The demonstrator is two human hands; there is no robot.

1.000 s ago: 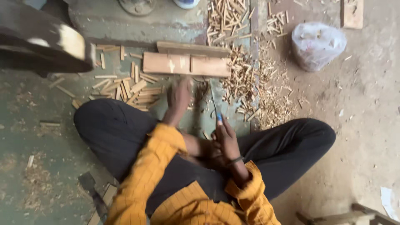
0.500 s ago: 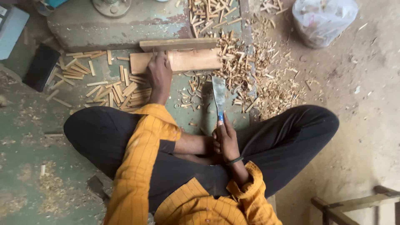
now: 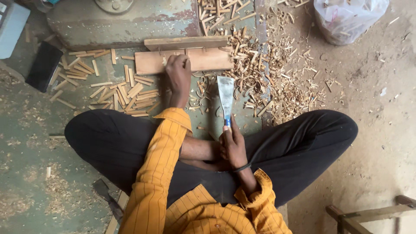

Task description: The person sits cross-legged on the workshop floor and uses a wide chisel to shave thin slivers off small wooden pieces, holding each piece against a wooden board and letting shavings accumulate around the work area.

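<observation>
While left hand (image 3: pixel 177 69) touches plank (image 3: pixel 203 60), shavings (image 3: pixel 268 73) around, bag (image 3: pixel 349 17) beyond.

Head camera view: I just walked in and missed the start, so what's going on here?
A person sits cross-legged on the floor. The left hand reaches forward and rests on a flat wooden board. The right hand holds a broad-bladed knife by its blue handle, blade pointing away from the body. Small cut wooden sticks lie to the left, curled wood shavings to the right, and a plastic bag beyond.
</observation>
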